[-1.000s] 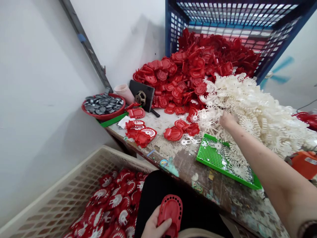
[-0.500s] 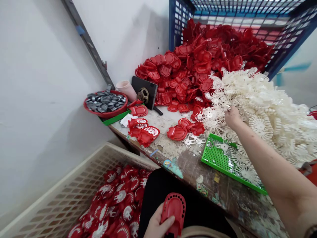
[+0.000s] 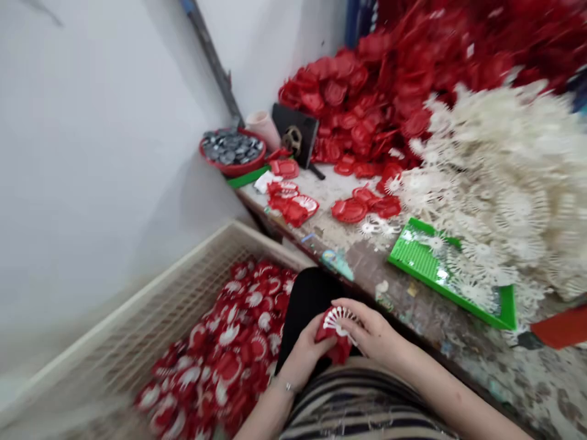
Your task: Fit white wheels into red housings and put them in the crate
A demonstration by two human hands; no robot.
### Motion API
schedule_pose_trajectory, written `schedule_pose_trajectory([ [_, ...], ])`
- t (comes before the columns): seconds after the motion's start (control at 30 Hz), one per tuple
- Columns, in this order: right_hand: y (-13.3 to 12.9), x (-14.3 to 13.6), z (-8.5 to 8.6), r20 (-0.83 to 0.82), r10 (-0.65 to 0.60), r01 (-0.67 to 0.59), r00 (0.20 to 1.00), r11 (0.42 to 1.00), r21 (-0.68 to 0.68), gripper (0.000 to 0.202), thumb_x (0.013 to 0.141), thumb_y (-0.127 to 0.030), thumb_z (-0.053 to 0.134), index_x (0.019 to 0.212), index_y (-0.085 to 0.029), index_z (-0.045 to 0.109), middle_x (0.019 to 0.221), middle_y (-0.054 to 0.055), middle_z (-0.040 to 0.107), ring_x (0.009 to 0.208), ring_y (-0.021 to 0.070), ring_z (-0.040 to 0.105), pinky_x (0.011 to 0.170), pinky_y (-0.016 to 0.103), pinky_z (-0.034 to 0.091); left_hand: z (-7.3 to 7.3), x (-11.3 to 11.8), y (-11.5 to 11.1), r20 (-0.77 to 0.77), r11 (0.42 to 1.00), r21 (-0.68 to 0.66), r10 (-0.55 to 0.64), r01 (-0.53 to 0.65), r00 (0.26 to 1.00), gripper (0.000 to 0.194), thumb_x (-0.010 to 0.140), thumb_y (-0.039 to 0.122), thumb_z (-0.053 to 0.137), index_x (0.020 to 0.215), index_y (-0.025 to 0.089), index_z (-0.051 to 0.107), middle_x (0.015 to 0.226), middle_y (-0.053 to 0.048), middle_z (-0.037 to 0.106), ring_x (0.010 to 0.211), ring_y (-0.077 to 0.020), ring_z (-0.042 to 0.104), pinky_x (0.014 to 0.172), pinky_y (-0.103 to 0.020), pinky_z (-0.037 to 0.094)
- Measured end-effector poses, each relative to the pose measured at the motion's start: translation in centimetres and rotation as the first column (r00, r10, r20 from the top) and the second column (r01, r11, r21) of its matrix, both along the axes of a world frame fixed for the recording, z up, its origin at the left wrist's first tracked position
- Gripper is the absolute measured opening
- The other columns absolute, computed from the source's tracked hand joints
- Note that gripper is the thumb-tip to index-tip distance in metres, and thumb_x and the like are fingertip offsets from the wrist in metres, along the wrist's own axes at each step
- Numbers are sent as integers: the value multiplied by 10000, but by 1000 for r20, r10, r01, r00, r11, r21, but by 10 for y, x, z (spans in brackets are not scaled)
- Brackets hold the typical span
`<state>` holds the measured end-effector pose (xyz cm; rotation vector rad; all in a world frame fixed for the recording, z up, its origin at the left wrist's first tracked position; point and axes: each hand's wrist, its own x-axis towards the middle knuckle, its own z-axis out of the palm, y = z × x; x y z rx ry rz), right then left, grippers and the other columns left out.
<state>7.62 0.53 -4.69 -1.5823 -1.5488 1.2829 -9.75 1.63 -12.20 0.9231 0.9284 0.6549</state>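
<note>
In my lap, my left hand [image 3: 306,351] is closed around a red oval plastic part [image 3: 339,352]. A white fan-shaped plastic piece [image 3: 336,316] with thin spokes lies against the top of that part. My right hand [image 3: 376,333] pinches the white piece, its fingers and thumb over the spokes. Whether the white piece is seated in the red part I cannot tell, as my fingers cover much of it. Below and left, a cream crate [image 3: 202,278] holds many red parts with white fans on them.
A heap of red parts [image 3: 367,122] and a pile of white fans [image 3: 518,201] cover the bench. A green tray [image 3: 413,250] stands at the front. A red bowl [image 3: 236,166] of grey pieces, a pinkish cup [image 3: 263,128] and an orange-handled object [image 3: 562,327] are also there.
My right hand has come from the white pile to my lap with a white fan, now against the red part. My left hand still holds the red part. The view has shifted.
</note>
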Motion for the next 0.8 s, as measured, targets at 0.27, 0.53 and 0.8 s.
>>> schedule_pose_trajectory([
  [0.27,-12,-4,-47,29,75,-72,997,993,-94,440,899,-333,436,1307,-192,519,977,67,530,477,71,481,440,241,457,-3,-3,-9,-111,994,98,50,-40,993,518,671,160,710,1178,144,603,1067,-60,701,971,-212,643,933,-348,476],
  [0.53,-10,-4,-55,190,79,-95,979,992,78,375,852,-270,519,1206,-202,620,853,54,574,779,184,592,777,335,526,-10,-4,-10,-76,991,131,50,-40,996,491,684,161,716,1163,149,612,1013,-40,691,918,-185,633,889,-327,488],
  [0.8,-9,-9,-57,253,76,-128,965,972,196,379,868,-263,507,1227,-181,595,1015,109,591,897,217,621,829,370,552,-1,-5,-12,-13,988,110,114,-112,993,390,771,289,687,1133,162,616,1028,-45,679,932,-181,623,895,-322,482],
])
